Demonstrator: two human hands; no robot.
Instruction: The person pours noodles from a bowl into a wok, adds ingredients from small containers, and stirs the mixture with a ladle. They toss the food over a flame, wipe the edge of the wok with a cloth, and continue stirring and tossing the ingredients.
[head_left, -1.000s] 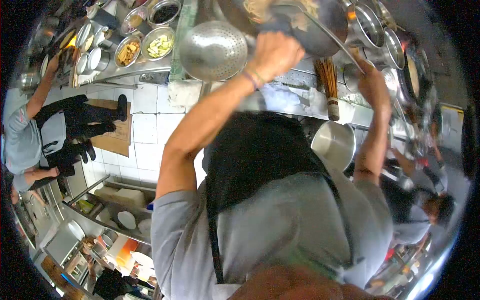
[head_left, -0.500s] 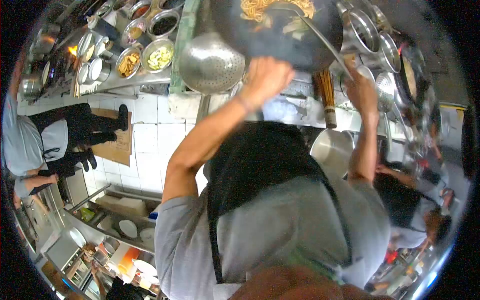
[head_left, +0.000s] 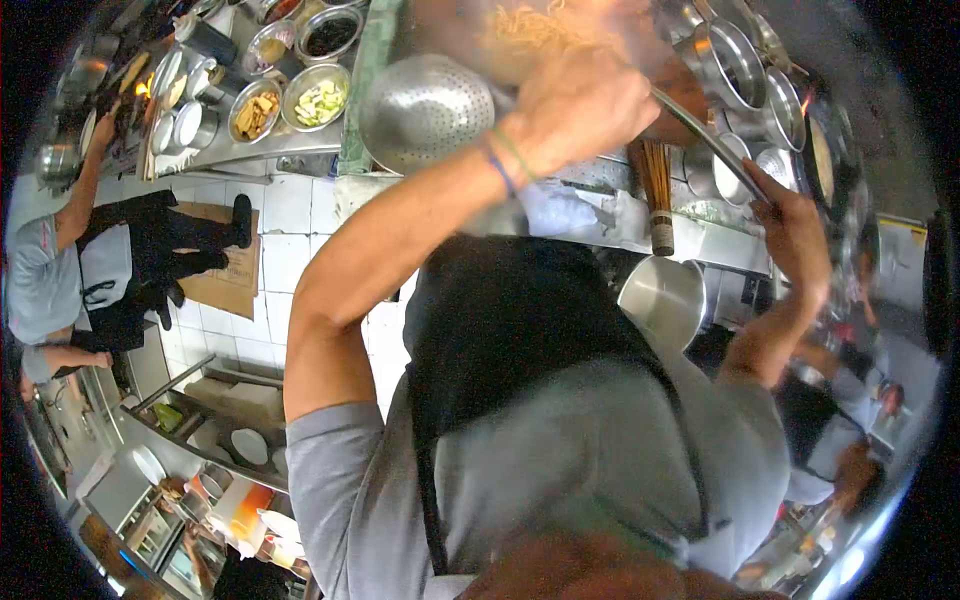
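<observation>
My left hand (head_left: 585,108) is in a fist at the near edge of the wok (head_left: 655,35); its fingers hide the exact grip. Pale noodles (head_left: 530,28) lie in the wok, blurred by steam and a warm glow. My right hand (head_left: 797,232) is wrapped round the long metal handle of a ladle (head_left: 712,135), which slants up and left toward the wok. The ladle's bowl is hidden behind my left hand. Left of the wok rests a perforated metal strainer (head_left: 425,115). A bamboo wok brush (head_left: 658,200) stands below the wok on the right.
Steel bowls of sliced green vegetable (head_left: 317,98) and brown pieces (head_left: 256,116) stand at the left. A deep steel pot (head_left: 662,300) sits near my right side. Metal pots (head_left: 735,65) line the right. Co-workers (head_left: 60,260) stand at both sides; a sink (head_left: 225,420) is lower left.
My left hand has risen to the right and nearer the camera. My right hand has moved right and down, drawing the ladle handle with it. Steam and an orange glow now fill the wok.
</observation>
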